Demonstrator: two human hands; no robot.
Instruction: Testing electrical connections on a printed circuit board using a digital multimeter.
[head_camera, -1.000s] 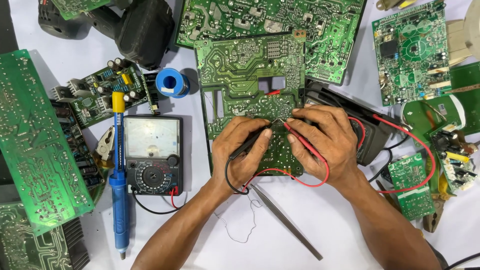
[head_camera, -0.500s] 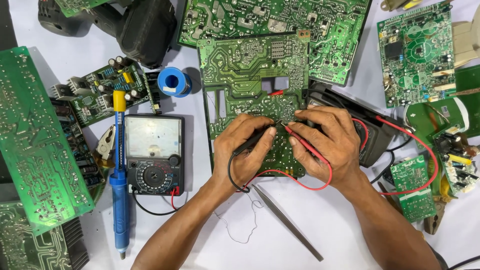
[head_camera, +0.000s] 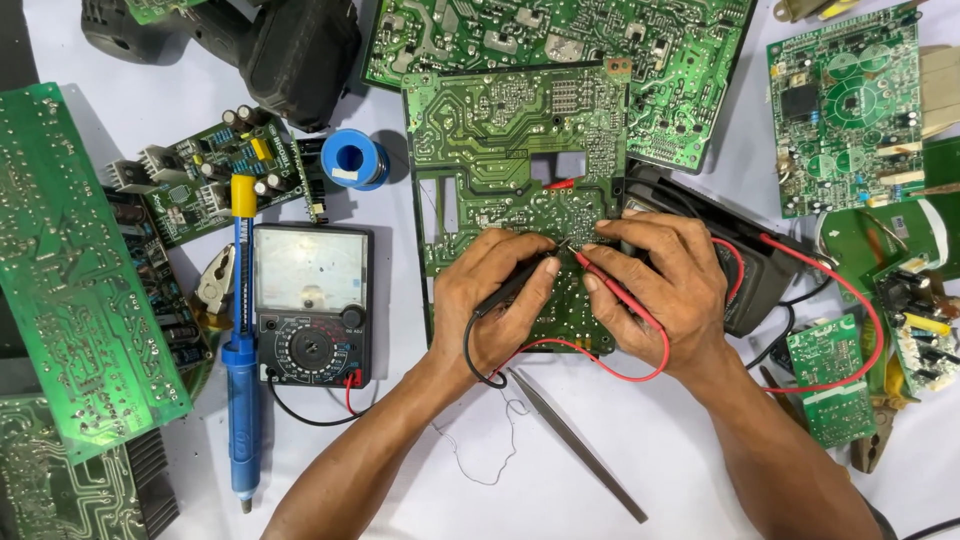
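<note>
Pinching probes on the green board (head_camera: 500, 170) — left hand (head_camera: 500, 310) black probe (head_camera: 512, 285), right hand (head_camera: 665, 285) red probe (head_camera: 610, 290).

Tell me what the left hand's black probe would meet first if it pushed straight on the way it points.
The left hand aims its black probe up and right across the green circuit board. First in line is the red probe tip held by the right hand; the tips look nearly touching, though depth is unclear.

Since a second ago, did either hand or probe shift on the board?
Barely. Left hand keeps the black probe and right hand the red probe, tips together on the green board. Meter, tweezers unmoved.
</note>
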